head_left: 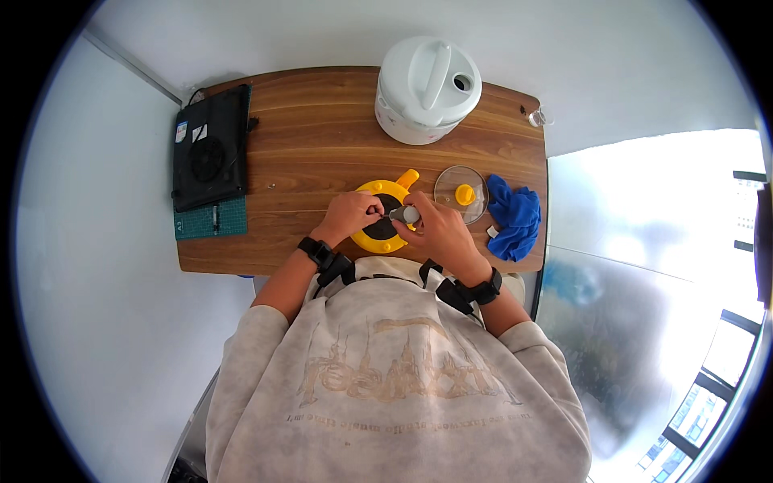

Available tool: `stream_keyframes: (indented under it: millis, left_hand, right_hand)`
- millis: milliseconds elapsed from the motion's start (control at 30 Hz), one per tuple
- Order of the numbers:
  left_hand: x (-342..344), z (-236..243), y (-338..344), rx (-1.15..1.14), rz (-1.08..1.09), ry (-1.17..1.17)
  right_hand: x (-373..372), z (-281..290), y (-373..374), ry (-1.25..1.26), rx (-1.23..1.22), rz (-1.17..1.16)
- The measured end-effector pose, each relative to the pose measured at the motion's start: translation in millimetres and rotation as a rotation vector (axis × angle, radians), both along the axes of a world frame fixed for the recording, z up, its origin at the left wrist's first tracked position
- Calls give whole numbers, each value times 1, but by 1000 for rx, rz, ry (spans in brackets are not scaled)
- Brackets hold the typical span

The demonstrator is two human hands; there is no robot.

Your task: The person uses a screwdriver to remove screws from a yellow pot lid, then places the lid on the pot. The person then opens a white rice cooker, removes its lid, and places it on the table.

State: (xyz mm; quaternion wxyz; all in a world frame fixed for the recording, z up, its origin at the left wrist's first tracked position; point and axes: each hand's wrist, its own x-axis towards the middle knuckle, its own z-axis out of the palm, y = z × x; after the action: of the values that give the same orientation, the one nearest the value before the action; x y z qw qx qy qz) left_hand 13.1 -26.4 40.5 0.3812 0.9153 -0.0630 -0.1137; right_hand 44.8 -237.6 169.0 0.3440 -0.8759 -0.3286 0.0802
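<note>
A yellow round appliance (363,234) with a dark centre and a short handle lies on the wooden table in front of me. My right hand (435,228) grips a small grey cylinder (408,214) with a pale end, held over that dark centre. My left hand (351,214) is closed with curled fingers at the left of the centre, near the cylinder's narrow tip; what it pinches is too small to make out. A glass lid (450,202) with a yellow knob lies right of the appliance, beside a bunched blue cloth (513,221).
A white lidded container (411,105) stands at the back of the wooden table (306,129). A black flat device (209,121) lies on a green mat (229,225) at the left end. A small glass (538,118) is at the back right corner. Walls border the table.
</note>
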Motion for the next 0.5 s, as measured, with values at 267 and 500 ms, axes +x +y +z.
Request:
stream_keyframes:
  millis: [267, 500]
  left_hand:
    - [-1, -4, 2, -2, -9, -37]
    - [-1, -3, -1, 18, -1, -68]
  right_hand:
    - [3, 11, 7, -35, -70, 76]
    - [4, 11, 10, 10, -92, 35]
